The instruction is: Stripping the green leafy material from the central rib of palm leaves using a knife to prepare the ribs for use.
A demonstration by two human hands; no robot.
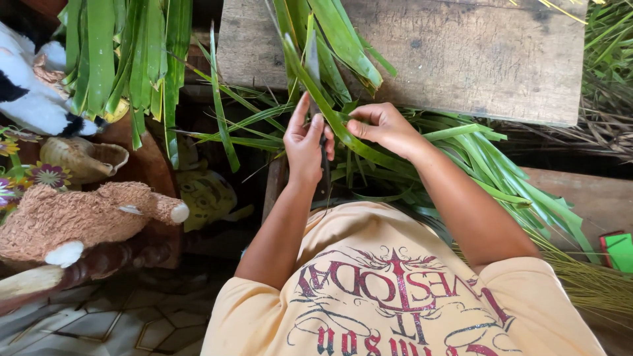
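My left hand (pixel 304 144) grips a dark knife (pixel 324 177) whose blade points down toward my lap, with the fingers wrapped round its upper part. My right hand (pixel 382 126) pinches a long green palm leaf (pixel 326 109) that runs diagonally from the upper left across both hands toward the lower right. The leaf passes just beside the knife. Below the hands is my peach printed shirt (pixel 395 290).
A worn wooden board (pixel 475 53) lies beyond the hands with more leaves on it. A heap of green leaf strips (pixel 514 178) spreads to the right, another bunch (pixel 119 53) hangs upper left. Plush toys (pixel 79 217) and a woven basket (pixel 82 158) sit at left.
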